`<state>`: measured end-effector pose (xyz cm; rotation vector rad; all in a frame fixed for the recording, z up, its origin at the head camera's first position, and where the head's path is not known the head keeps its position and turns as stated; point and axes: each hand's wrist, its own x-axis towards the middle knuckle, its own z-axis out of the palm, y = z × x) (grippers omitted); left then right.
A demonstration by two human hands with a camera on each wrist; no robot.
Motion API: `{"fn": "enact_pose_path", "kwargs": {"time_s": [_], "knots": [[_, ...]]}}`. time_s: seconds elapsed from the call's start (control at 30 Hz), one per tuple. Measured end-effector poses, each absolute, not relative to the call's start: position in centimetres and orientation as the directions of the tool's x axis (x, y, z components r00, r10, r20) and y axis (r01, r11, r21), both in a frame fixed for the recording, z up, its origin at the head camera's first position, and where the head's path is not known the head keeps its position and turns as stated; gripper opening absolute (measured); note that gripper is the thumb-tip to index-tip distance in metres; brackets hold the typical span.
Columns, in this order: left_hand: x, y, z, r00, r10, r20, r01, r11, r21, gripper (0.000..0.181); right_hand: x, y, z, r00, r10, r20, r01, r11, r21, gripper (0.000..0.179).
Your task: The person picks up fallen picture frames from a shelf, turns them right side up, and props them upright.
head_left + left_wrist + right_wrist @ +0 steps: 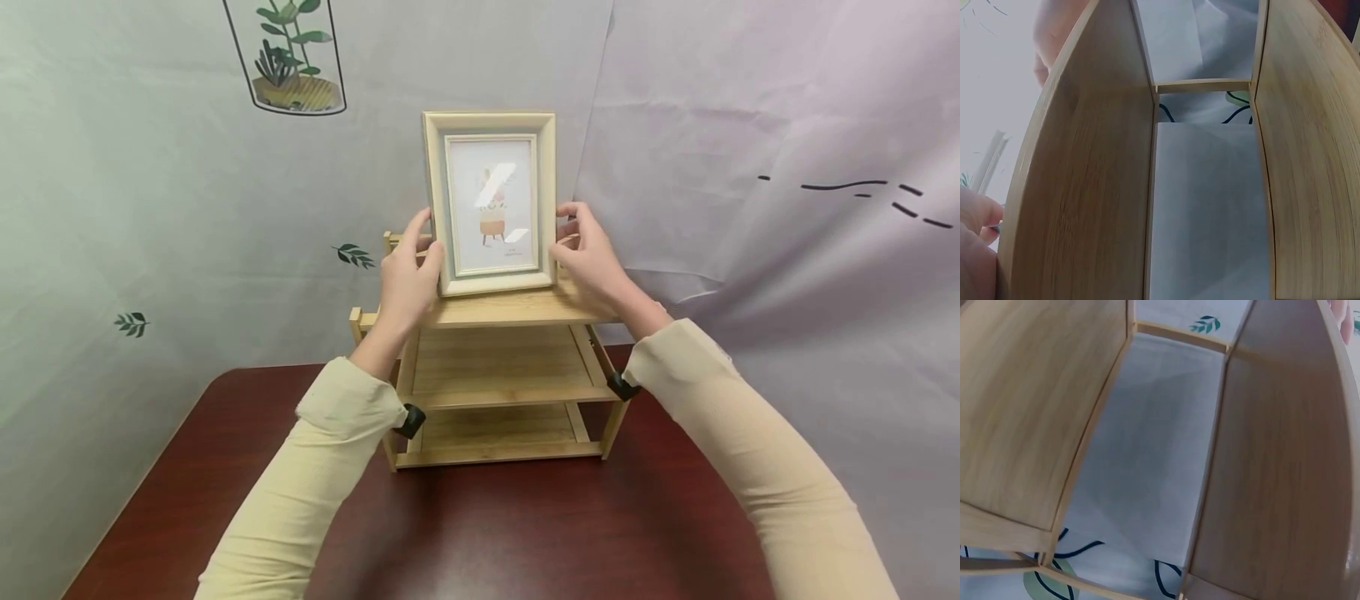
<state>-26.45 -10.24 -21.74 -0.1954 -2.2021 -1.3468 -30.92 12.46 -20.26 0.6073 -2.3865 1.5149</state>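
A cream picture frame [491, 287] with a small printed picture stands on the top board of a wooden shelf rack [510, 310], leaning slightly. My left hand [405, 279] holds its left edge, thumb toward the front. On the opposite edge my right hand [592, 254] grips it with thumb and bent fingers. In the left wrist view, part of the left hand [975, 244] shows beside the top board [1094, 156], and the other hand [1057, 31] appears farther off. Only fingertips [1341, 315] show at the corner of the right wrist view.
Two lower shelves [502, 362] of the rack sit below the top board. The rack stands on a dark red table [480, 525]. Behind it hangs a pale cloth backdrop [675, 100] with printed plants and lines.
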Motion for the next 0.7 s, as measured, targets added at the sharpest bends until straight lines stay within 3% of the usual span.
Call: {"fn": "enact_pose_path", "kwargs": {"time_s": [0.33,0.57,0.7], "knots": [[-26.6,-10.4,-22.0,-0.833,-0.144,0.534,0.389,0.534,0.751,0.041,-30.4,12.1,-21.4,-0.836,-0.108,0.538,-0.54,0.339,-0.77,0.041],[-26.5,-10.4,-21.9,-0.841,-0.109,0.53,0.393,0.552,0.736,0.041,-28.5,11.6,-20.3,-0.832,-0.091,0.547,-0.545,0.315,-0.777,0.032],[-26.5,-10.5,-21.9,-0.85,-0.074,0.521,0.401,0.55,0.733,0.042,-29.2,11.9,-20.7,-0.84,-0.062,0.539,-0.528,0.318,-0.787,0.031]]}}
